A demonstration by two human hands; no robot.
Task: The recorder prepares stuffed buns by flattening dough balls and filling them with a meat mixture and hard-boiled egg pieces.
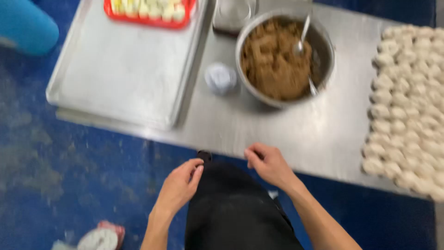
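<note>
Hands are hovering empty and loosely curled at the tabletop (pixel 259 134) edge as we are facing the bowl of brown filling (pixel 283 58) straight ahead, our right hand (pixel 268 164) nearer it than our left hand (pixel 179 185).

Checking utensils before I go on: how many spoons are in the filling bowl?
2. One spoon leans at the bowl's upper right; another spoon lies at its lower right edge. More may be buried in the brown filling.
</note>
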